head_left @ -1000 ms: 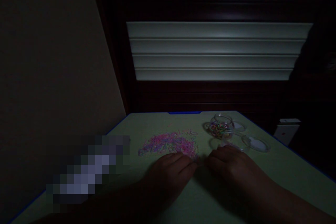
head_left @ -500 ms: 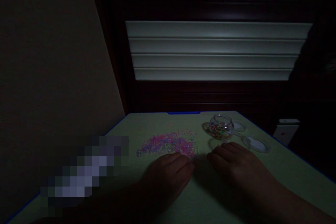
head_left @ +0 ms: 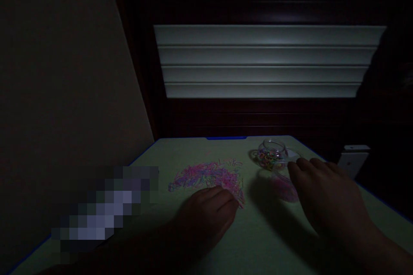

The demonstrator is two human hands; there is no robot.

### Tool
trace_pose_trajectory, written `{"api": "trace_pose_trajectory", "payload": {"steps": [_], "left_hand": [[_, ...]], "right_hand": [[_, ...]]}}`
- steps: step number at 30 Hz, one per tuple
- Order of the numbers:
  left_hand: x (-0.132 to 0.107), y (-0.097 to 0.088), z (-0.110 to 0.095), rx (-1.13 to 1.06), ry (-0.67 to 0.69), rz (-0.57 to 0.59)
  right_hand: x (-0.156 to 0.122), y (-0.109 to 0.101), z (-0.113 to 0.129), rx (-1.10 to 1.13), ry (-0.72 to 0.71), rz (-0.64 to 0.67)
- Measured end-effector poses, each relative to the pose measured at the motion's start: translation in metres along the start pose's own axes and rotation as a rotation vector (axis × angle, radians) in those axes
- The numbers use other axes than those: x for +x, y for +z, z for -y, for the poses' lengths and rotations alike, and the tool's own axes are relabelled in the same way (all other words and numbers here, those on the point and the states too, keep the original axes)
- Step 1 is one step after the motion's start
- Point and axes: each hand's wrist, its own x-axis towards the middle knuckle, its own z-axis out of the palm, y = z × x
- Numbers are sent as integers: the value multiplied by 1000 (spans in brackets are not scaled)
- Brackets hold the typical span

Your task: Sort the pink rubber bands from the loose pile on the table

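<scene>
Loose heap of small pink and purple elastic bands noted on a pale green, blue-edged table, with both hands close by in poor light.

The heap is seen spread thin and flat at the middle of the table, with single loops straying at its far edge. The left hand is laid palm down with bent fingers touching the heap's near right edge; whether a band is pinched cannot be told. The right hand is held above the table to the right, with its fingertips at a low clear plastic container holding pink bands; whether that container is gripped or merely touched cannot be told. A round clear jar of mixed-colour bands is observed upright just behind that container, apart from the heap.
</scene>
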Motion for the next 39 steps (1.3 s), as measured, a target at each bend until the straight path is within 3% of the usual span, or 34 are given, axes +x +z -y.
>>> {"api": "trace_pose_trajectory", "payload": {"steps": [15,24,27,32,35,39], "left_hand": [[0,-2,-1,-15,6,17],[0,-3,-1,8,-12,36],[0,-1,-1,-1,-35,45],[-1,4,0,-49,-127,94],[0,5,1,-80,-185,106],[2,5,2,-113,-207,91]], "right_hand": [[1,1,2,11,-15,59],[3,-3,5,52,-64,6],[3,2,12,168,-105,24],[-2,16,32,518,-251,207],[-4,15,36,575,-289,225],[-2,11,32,582,-227,213]]}}
